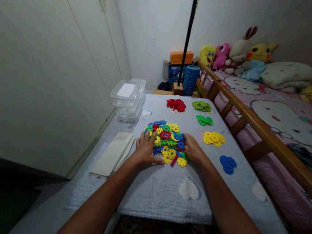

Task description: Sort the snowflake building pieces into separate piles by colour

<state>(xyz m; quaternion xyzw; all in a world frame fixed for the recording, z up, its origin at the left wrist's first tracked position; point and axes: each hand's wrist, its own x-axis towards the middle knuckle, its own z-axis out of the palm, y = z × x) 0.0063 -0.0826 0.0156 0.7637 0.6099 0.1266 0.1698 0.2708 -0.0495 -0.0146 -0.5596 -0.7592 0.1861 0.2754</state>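
Note:
A mixed pile of notched plastic discs [171, 153] in yellow, blue, green and red lies at the middle of the table, with some square red pieces and a red stick among them. My left hand [145, 151] rests against the pile's left side, fingers spread and thumb stretched along the near edge. On the opposite side my right hand [194, 149] touches the pile with its fingers, some of them partly hidden. Sorted heaps lie beyond and to the right: red pieces [176, 104], light green pieces [202, 106], green discs [204, 120], yellow discs [214, 138] and blue discs [227, 164].
Stacked clear plastic boxes [128, 101] stand at the table's back left. A folded beige cloth [111, 155] lies left of my arm. Pale blue cloth [161, 202] covers the table. A wooden bed rail [245, 109] runs along the right, and a black pole [188, 39] rises behind.

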